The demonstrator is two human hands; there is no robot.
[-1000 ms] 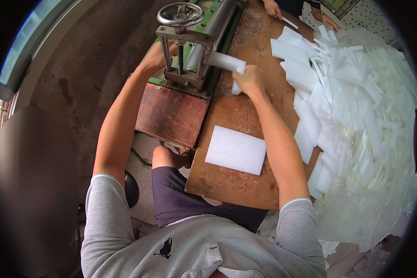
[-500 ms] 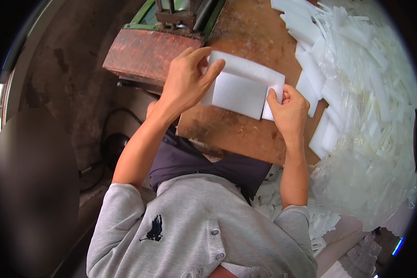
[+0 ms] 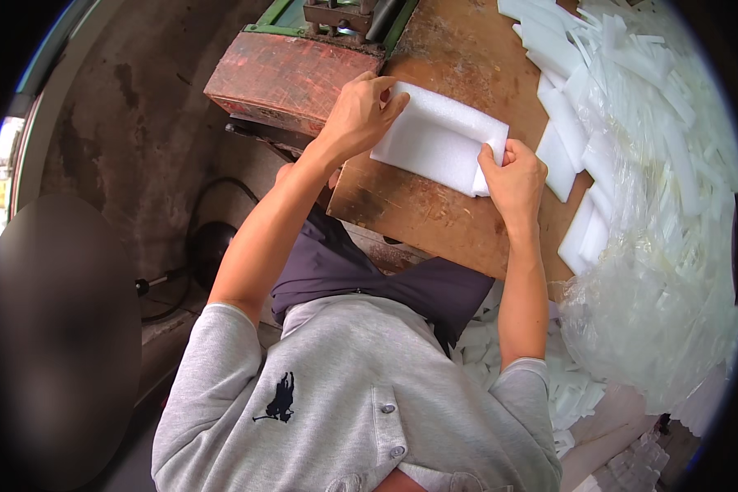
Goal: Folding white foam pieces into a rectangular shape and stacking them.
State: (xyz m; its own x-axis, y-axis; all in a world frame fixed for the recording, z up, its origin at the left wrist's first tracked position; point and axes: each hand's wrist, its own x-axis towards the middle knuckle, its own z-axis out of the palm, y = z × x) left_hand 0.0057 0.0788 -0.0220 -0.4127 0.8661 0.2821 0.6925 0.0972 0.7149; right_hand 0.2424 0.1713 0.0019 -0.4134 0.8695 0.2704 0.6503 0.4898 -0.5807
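Note:
Between my two hands is a white foam piece (image 3: 439, 143), shaped like a shallow tray with a raised rim along its far and right sides. My left hand (image 3: 362, 115) pinches its far left corner between thumb and fingers. At the right end, my right hand (image 3: 512, 176) grips the rim, thumb on top and fingers curled behind. The piece is held over the near part of a worn brown wooden table (image 3: 435, 217). Its underside is hidden from me.
Left of the table stands a machine with a scuffed red block (image 3: 291, 78) and green frame. White foam strips (image 3: 562, 115) pile along the table's right side, beside clear plastic film (image 3: 631, 320). More foam scraps (image 3: 570, 394) lie lower right. A black cable (image 3: 221, 184) runs at left.
The near side and loose-looking panel of the foam piece now sit closed together, with no gap at the right. The view has shifted slightly, and both hands keep their hold.

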